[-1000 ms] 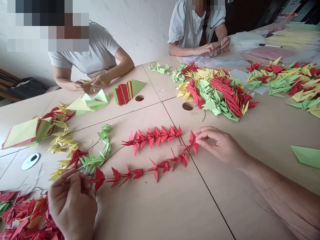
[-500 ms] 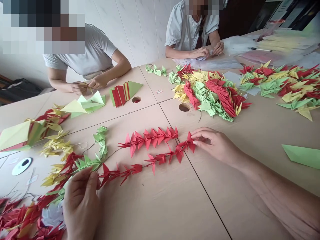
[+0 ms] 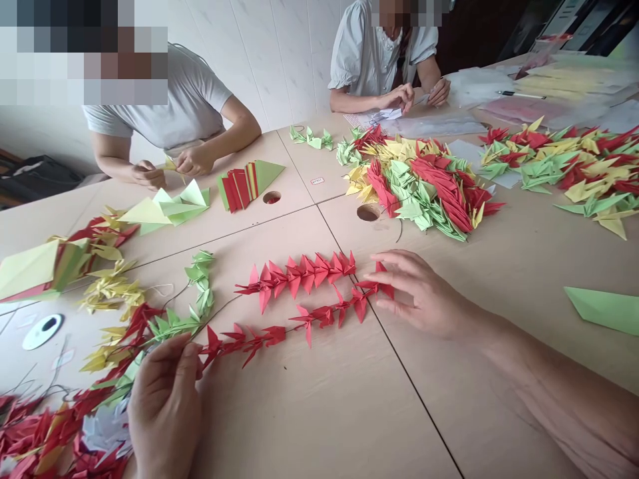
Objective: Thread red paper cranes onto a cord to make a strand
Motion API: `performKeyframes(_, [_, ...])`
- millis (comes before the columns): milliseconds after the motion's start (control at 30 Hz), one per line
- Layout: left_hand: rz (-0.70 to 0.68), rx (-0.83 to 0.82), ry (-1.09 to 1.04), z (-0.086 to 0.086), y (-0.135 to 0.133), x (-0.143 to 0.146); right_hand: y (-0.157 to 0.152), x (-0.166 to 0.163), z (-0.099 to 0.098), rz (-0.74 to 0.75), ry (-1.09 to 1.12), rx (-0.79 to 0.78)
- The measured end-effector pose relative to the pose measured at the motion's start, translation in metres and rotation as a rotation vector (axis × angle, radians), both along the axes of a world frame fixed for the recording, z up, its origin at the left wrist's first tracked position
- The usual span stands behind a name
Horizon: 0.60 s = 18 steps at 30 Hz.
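Note:
My left hand is closed in a pinch on the dark string of a garland, beside the nearest red paper crane of a lower row. My right hand hovers at the far end of that row, fingers apart around the last red crane; whether they touch it is hard to see. Just behind lies a second row of red cranes, joined to a dark string. Green cranes curve along the table beyond my left hand. A heap of red, yellow and white folded cranes fills the lower left corner.
Across the table two people fold paper with their own hands. Crane bundles lie at the back centre, more strung cranes at the right. Folded paper stacks stand left of centre. A green sheet is at the right edge.
My right hand's fingers have spread from a pinch on the end red crane and shifted slightly left over it. My left hand has barely moved.

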<state>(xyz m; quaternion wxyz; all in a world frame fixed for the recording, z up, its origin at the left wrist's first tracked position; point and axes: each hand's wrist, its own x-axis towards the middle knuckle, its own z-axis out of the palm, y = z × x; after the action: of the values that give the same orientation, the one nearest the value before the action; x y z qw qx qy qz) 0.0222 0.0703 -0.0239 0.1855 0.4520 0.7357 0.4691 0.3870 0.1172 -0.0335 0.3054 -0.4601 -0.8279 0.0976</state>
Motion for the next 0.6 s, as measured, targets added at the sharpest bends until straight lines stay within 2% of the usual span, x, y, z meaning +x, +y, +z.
performKeyframes(133, [-0.001,0.000,-0.022,-0.0004,0.0001,0.0003,-0.0008,-0.0016,-0.0014,0.056,-0.043,-0.018])
performKeyframes(333, [0.008,-0.008,-0.019,0.0000,-0.0003,0.0005,0.0009,-0.0020,0.0004,0.030,0.036,-0.063])
performKeyframes(500, [0.025,-0.028,-0.006,0.0003,-0.0007,0.0007,0.0031,-0.0004,0.0004,-0.053,0.031,-0.051])
performKeyframes(600, [0.018,-0.026,-0.009,0.0001,-0.0014,0.0000,0.0025,-0.0003,0.0004,-0.052,0.010,-0.042])
